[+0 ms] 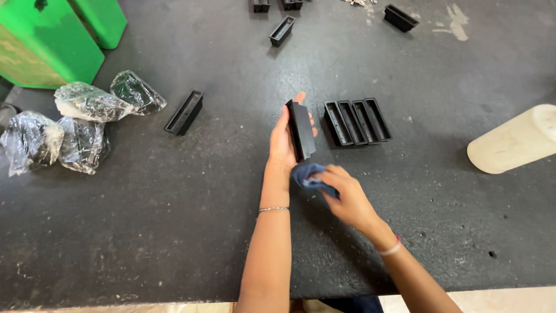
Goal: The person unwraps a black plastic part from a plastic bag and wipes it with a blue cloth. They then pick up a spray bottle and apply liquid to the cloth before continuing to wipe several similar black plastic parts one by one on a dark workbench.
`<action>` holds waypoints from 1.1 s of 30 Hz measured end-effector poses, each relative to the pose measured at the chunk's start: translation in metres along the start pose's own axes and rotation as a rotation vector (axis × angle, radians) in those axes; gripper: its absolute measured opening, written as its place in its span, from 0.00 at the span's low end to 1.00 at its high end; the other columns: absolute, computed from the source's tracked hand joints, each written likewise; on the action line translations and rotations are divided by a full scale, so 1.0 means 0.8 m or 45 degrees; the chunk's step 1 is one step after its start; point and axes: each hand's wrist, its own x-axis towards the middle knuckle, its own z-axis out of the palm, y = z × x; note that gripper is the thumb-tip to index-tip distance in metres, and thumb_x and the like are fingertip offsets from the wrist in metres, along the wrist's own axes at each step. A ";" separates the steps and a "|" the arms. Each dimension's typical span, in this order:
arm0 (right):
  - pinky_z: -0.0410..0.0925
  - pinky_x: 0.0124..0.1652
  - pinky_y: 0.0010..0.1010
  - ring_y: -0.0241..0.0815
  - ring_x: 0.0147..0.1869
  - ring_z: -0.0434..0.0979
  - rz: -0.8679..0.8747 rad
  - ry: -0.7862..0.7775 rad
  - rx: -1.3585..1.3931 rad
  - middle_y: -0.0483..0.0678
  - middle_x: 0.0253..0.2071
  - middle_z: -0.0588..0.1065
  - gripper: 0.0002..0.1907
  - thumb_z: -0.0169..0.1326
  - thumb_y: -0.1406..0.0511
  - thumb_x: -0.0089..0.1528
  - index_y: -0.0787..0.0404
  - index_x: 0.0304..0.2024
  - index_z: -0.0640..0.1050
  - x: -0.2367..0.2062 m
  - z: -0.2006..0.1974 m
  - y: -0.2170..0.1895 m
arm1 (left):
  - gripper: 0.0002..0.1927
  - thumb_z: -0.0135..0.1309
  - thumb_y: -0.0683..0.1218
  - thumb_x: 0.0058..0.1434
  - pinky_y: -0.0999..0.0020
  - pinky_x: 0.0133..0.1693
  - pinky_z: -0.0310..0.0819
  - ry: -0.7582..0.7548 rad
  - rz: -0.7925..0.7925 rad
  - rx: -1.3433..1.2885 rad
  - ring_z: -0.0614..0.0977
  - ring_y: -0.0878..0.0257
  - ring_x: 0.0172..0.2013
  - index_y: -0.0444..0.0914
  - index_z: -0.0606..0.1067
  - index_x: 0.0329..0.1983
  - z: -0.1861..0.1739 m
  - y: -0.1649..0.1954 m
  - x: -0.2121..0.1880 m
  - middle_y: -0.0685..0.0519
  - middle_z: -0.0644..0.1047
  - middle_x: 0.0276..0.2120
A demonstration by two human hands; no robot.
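Left hand [282, 145] fingers around black tray [301, 130], right hand [346, 197] fingers clutching blue cloth [310, 175], four trays [357, 121] just beside.

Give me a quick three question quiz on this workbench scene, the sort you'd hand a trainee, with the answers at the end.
1. True or false: the left hand holds a black plastic part clear of the dark table.
2. What does the right hand grip? A) a brush B) a blue cloth C) a bottle
3. How many black trays sit side by side in the row of trays just beyond the hands?

Key: 1 true. 2 B. 3 four.
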 end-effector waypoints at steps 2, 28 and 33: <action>0.70 0.46 0.34 0.51 0.47 0.79 0.072 0.008 0.049 0.51 0.43 0.77 0.16 0.58 0.75 0.56 0.62 0.46 0.79 -0.021 -0.004 0.009 | 0.28 0.39 0.61 0.73 0.58 0.42 0.79 0.244 -0.076 -0.044 0.79 0.60 0.38 0.49 0.64 0.73 0.003 -0.003 0.000 0.56 0.72 0.36; 0.70 0.52 0.29 0.35 0.52 0.78 0.772 0.432 1.392 0.45 0.51 0.79 0.19 0.55 0.71 0.64 0.61 0.59 0.76 -0.052 0.017 0.082 | 0.20 0.48 0.54 0.72 0.56 0.53 0.74 0.267 0.044 0.076 0.79 0.61 0.50 0.42 0.72 0.62 -0.045 -0.004 0.019 0.55 0.77 0.50; 0.71 0.49 0.29 0.37 0.50 0.78 0.681 0.514 1.322 0.47 0.50 0.78 0.19 0.55 0.72 0.65 0.64 0.60 0.75 -0.033 0.010 0.064 | 0.20 0.54 0.60 0.69 0.66 0.36 0.76 0.428 -0.001 0.348 0.79 0.65 0.34 0.39 0.78 0.46 -0.044 -0.008 0.021 0.56 0.79 0.35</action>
